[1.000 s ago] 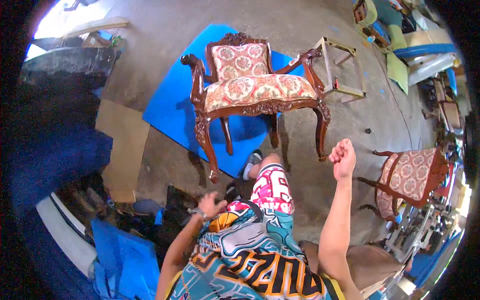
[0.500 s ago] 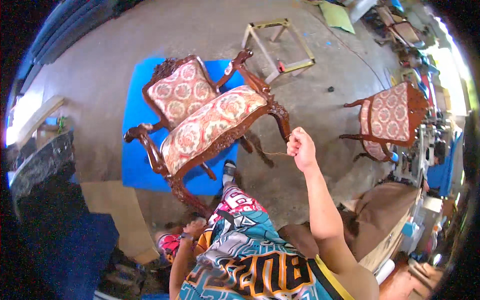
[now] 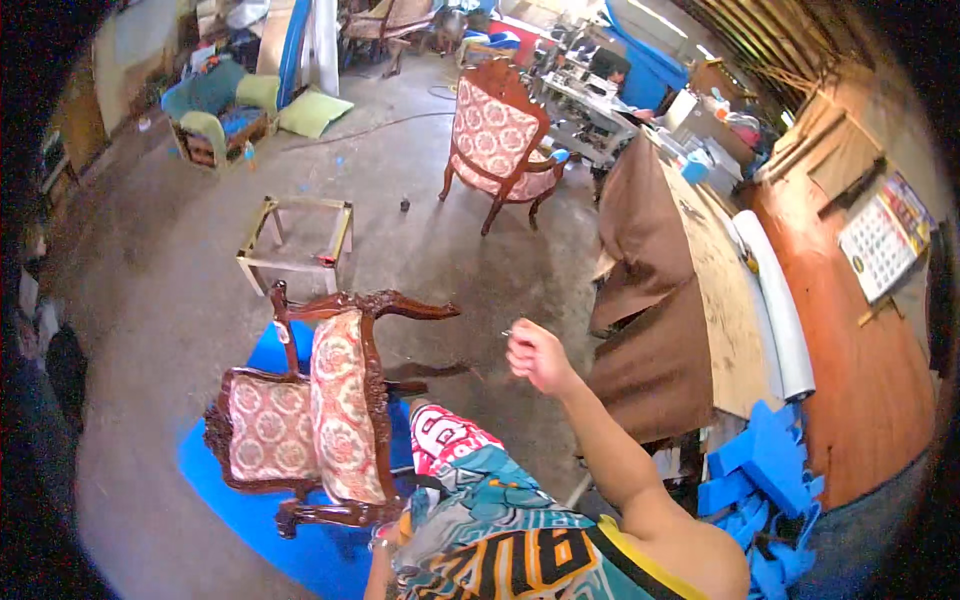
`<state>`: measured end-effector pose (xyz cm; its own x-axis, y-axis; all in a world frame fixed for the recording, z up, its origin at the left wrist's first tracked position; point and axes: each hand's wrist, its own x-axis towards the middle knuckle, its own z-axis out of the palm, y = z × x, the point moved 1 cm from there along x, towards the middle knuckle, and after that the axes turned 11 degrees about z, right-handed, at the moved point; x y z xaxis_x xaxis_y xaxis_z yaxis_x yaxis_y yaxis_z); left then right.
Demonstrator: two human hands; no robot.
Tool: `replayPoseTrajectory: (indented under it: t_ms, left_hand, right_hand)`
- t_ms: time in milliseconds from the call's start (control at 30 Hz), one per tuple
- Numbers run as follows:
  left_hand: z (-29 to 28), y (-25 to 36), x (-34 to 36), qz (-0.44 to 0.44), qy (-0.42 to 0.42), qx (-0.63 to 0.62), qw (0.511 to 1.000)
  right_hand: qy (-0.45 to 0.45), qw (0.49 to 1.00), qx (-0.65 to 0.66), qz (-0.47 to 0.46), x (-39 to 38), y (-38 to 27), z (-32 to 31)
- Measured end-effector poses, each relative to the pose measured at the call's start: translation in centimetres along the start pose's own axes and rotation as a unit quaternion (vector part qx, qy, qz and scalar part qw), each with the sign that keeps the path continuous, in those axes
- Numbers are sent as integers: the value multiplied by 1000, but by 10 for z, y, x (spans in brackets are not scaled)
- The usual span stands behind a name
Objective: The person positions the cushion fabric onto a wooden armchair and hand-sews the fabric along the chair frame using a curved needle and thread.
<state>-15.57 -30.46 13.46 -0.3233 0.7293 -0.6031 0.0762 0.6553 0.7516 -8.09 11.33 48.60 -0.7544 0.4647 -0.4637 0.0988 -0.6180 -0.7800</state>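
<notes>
My right hand [image 3: 537, 356] is raised, its fingers pinched together. A small thin tip pokes out at the fingertips; the thread seen in the earlier frame is barely visible now. To the left of it, a carved dark wooden armchair [image 3: 342, 410] with red and cream patterned upholstery lies tipped on its back on a blue sheet [image 3: 215, 480]. One of its legs points toward my right hand, apart from it. Down by the chair's near arm is my left hand [image 3: 384, 538], mostly hidden by my jersey, its fingers not showing.
A matching armchair [image 3: 495, 130] stands farther off. A wooden frame [image 3: 295, 245] sits on the floor, with a green cushion [image 3: 315, 115] beyond. Brown sheet material [image 3: 650, 300] drapes off a worktable at the right, near a white roll [image 3: 775, 305] and blue foam scraps [image 3: 760, 460].
My view has swung to the right, so the chair appears lower and farther left. My right hand remains raised and pinched; the strand running from it toward the chair shows less clearly.
</notes>
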Motion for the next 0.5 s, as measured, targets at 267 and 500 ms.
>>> replayPoseTrajectory:
  t_ms: [267,500]
  left_hand:
    - [-55,22,14,98,-76,-104,987]
    - [-137,68,65,114,213,-66,968]
  right_hand:
    - [185,977,73,-77,-26,16,-16]
    - [232,972,22,-18,107,-20,-66]
